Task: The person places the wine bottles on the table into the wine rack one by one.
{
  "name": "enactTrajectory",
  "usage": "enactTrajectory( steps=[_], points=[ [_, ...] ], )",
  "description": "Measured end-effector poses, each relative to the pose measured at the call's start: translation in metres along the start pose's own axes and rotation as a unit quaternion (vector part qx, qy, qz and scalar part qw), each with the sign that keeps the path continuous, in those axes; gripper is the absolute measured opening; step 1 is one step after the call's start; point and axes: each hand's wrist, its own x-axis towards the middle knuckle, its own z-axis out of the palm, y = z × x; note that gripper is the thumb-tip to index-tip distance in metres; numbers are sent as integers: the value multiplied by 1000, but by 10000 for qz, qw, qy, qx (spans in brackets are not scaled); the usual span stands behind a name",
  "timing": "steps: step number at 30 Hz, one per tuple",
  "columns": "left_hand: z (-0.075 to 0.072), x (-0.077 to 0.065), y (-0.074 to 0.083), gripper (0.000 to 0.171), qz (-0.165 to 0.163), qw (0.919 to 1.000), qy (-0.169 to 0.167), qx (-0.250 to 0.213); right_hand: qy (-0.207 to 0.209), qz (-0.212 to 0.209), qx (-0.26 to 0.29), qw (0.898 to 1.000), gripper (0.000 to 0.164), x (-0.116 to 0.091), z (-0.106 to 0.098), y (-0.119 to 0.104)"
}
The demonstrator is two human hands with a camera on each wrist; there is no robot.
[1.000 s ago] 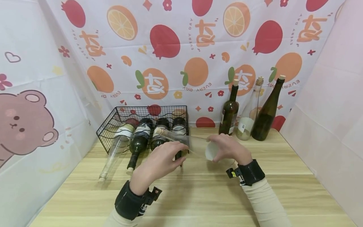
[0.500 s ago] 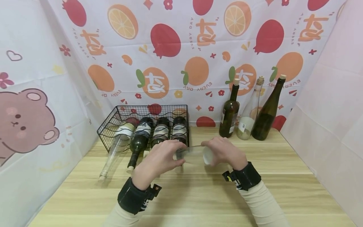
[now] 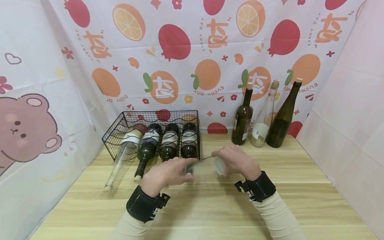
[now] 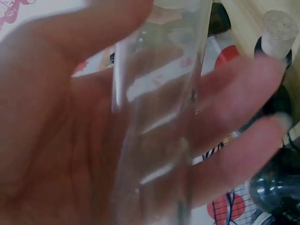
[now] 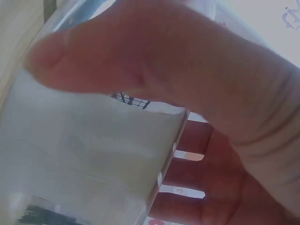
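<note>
A clear glass bottle point(image 3: 204, 165) with a pale label lies sideways between both hands, over the table in front of the wire rack. My right hand point(image 3: 238, 162) grips it round the base end; in the right wrist view the thumb point(image 5: 93, 65) presses across the glass above the white label point(image 5: 89, 145). My left hand point(image 3: 171, 173) holds the other end of the bottle, which hides behind the fingers in the head view. The left wrist view has the clear glass point(image 4: 157, 98) running across the palm, with fingers point(image 4: 234, 98) behind it.
The black wire rack point(image 3: 112, 152) holds several bottles, necks toward me: a clear bottle point(image 3: 121, 163) at left, then dark bottles point(image 3: 146, 154). At back right stand a dark corked bottle point(image 3: 242, 125), a clear bottle point(image 3: 259, 134) and a green bottle point(image 3: 280, 128). A printed curtain point(image 3: 186, 76) hangs behind.
The bottle's corked end has swung down from over the rack toward me, into the left hand. My right hand has shifted slightly left and toward me.
</note>
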Motion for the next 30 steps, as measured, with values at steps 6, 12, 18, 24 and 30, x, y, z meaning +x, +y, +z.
enactTrajectory(
  steps=[6,12,18,24,30],
  points=[
    [4,5,-5,58,452,9989,-8,-113,-63,158,148,9997,75,-1,-1,2],
    [5,6,-7,54,627,9972,326,228,-126,310,464,9984,80,-1,-2,5],
    [1,3,-7,54,535,9975,398,212,-108,333,738,9967,81,-3,-5,6],
    [-9,-2,-10,57,416,9976,497,256,464,111,598,9971,83,-8,-9,14],
    [-22,-7,-19,59,297,9973,655,147,772,658,760,9919,96,-15,-14,29]
  ],
)
